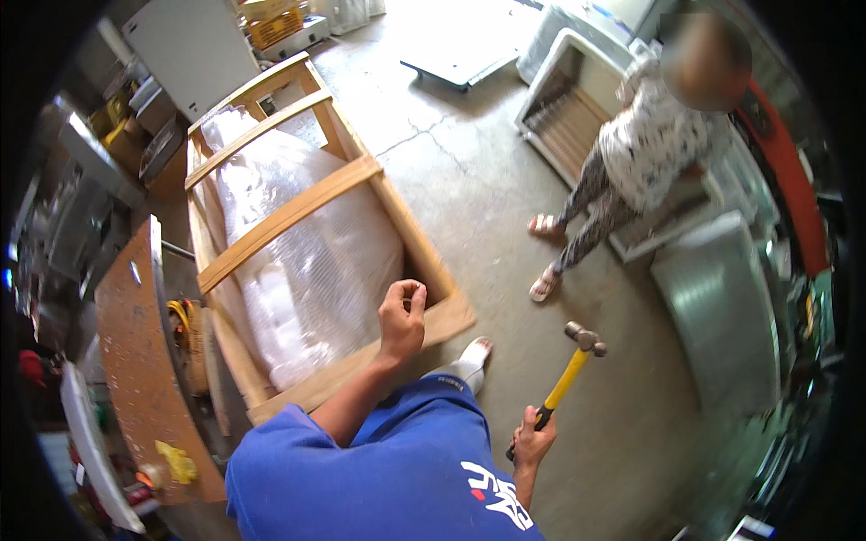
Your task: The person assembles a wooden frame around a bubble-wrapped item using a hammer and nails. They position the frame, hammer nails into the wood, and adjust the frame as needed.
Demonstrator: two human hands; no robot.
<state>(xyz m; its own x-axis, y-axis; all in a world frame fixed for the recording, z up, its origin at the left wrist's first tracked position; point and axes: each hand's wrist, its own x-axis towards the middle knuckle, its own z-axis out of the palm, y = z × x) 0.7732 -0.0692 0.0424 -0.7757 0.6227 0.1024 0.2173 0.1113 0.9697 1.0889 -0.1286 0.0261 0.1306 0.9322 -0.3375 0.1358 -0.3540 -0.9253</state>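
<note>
My right hand (534, 436) is wrapped round the black grip of a ball-peen hammer (566, 379). The hammer has a yellow shaft, and its metal head points up and away from me over the floor. In front of my body, my left hand (402, 321) is raised with fingers curled and pinched together; anything small between them cannot be made out. It appears over the near right corner of an open wooden crate (289, 216), which has planks across its top. Inside the crate lies a large bulky item in clear bubble wrap (316, 252).
To the right stands another person (645, 135), beside a large pale open bin (564, 117). A grey metal panel (719, 311) leans at the right. Left of the crate is a worn brown tabletop (135, 361) with a yellow crumpled item (178, 462). A flat platform cart (460, 68) sits beyond.
</note>
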